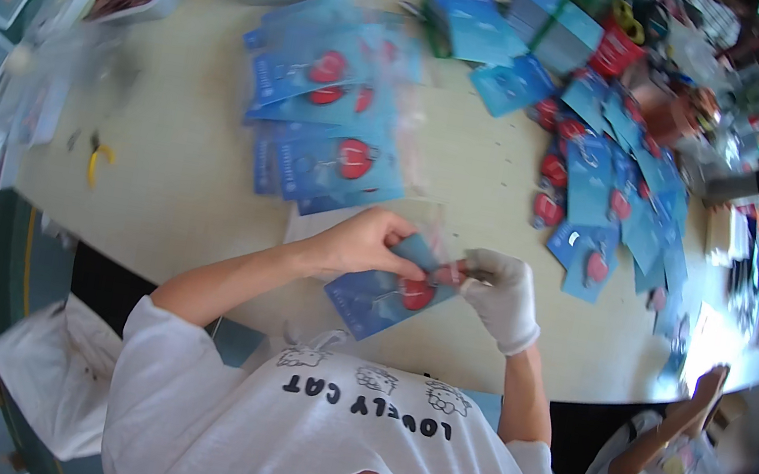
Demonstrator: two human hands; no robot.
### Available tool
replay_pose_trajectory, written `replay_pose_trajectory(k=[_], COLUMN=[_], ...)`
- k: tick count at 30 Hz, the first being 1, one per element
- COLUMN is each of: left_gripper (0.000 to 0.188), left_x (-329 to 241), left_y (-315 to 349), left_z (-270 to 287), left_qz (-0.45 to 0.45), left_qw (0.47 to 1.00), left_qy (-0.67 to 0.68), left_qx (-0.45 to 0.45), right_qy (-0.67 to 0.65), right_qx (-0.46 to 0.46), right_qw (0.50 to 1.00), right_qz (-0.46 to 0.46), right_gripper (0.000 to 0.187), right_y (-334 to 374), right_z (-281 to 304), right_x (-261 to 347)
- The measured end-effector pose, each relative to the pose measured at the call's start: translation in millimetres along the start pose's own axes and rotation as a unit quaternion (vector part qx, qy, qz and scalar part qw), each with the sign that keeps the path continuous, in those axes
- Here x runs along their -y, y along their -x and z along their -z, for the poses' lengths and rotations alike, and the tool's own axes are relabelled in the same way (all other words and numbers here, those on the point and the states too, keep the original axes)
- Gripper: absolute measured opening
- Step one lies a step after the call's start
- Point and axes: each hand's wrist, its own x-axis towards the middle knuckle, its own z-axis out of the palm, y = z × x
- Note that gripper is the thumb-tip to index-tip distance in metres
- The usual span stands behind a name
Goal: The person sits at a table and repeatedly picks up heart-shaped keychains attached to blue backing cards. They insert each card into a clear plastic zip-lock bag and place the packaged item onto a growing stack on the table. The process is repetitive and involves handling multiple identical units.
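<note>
Head view: blue card [362, 306] with red charm [415, 292], just below frame centre. Left hand [380, 246] pinches card; gloved right hand [496, 295] near charm, can't tell grip. Best keep card flat, charm steady.

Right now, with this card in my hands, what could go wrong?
The glove on your right hand might snag on the red charm close by. Your left hand is near the overlapping card pile, so a nudge could make those cards slide.
</note>
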Motion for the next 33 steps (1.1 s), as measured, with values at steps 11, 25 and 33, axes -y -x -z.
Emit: replay_pose_trajectory(k=[11,25,33], left_gripper=[0.025,0.031,0.035], left_x=[-114.8,-116.9,-53.5], left_y=[34.7,-56.3,-118.9], left_z=[40.4,70.6,36.5], left_qz=[-0.065,-0.267,-0.153], left_qw=[0.924,0.829,0.971], left_qy=[-0.358,-0.450,-0.183], left_qx=[-0.115,-0.197,-0.001], right_qy=[0.235,0.543,0.399], right_qx=[-0.384,-0.375,-0.453], right_qw=[0.886,0.751,0.742], right_qz=[0.111,0.008,0.292], right_gripper=[0.032,0.102,0.105], right_y=[-14.8,-79.2,-70.4], right_z=[107.3,128.2,99.3], right_x=[-11.4,-17.0,25.1])
